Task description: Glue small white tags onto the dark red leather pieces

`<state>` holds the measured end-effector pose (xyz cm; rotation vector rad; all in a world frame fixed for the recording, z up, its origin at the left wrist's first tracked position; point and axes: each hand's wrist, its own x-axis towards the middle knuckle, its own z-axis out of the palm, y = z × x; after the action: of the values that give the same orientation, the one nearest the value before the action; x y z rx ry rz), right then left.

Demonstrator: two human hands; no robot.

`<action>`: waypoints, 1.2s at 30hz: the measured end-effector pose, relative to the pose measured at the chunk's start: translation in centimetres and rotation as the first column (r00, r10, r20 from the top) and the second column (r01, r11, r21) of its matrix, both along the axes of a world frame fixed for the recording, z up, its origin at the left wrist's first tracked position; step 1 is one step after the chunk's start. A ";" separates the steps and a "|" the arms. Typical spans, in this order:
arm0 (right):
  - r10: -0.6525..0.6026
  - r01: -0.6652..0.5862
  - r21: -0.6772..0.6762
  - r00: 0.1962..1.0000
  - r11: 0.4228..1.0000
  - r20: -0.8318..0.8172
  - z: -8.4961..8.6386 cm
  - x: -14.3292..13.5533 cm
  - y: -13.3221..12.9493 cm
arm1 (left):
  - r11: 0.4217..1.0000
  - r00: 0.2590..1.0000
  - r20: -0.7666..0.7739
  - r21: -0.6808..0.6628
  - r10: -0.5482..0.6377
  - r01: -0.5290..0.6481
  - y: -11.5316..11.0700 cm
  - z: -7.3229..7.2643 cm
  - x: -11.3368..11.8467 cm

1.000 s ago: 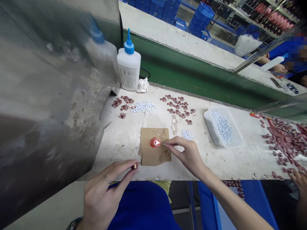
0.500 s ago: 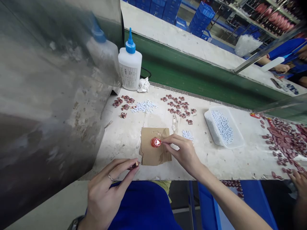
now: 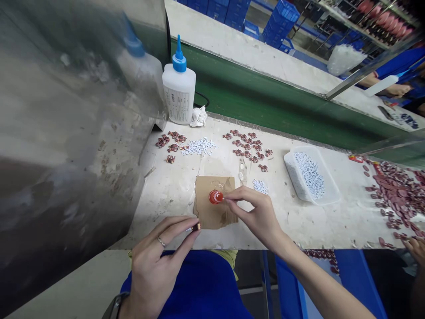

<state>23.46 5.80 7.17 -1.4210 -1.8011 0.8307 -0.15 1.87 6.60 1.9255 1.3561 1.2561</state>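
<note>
My left hand (image 3: 159, 257) is closed at the table's front edge, pinching a small dark brown piece (image 3: 196, 226) with a light tan end between thumb and fingertips. Most of that piece is hidden by the fingers. A piece of brown cardboard (image 3: 212, 217) lies flat just beyond it, bearing a small round red cap (image 3: 215, 197) with glossy, whitish stuff inside. My right hand (image 3: 254, 210) is closed over the cardboard's right side. Its thumb and forefinger pinch a thin stick, mostly hidden, whose tip is at the red cap.
Brown pieces (image 3: 247, 146) and small white pieces (image 3: 201, 146) lie behind the cardboard; a few more white bits (image 3: 260, 186) are beside my right hand. A glue bottle (image 3: 179, 93) stands at back left, a clear tub (image 3: 327, 186) at right. Another person's hand (image 3: 416, 248) shows far right.
My left hand has moved a little right and up with the brown piece, closer to the cardboard. My right hand stays at the red cap, almost unmoved.
</note>
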 end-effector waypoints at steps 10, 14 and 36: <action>0.082 -0.133 -0.132 0.938 0.982 -0.337 3.7 -3.4 -3.0 | 0.998 0.999 0.046 -0.058 0.000 0.003 -0.4 0.6 0.8; 0.092 -0.144 -0.147 0.945 0.979 -0.313 3.2 -3.2 -2.9 | 0.998 0.999 0.046 -0.069 0.003 0.000 -0.4 0.6 0.8; 0.148 -0.211 -0.226 0.952 0.951 -0.269 4.1 -2.6 -2.2 | 0.999 0.999 -0.002 -0.010 -0.049 0.049 0.5 0.5 1.4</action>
<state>20.83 3.61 11.24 -1.2478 -1.6928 1.3145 1.24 2.38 7.07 1.9421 1.3053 1.2225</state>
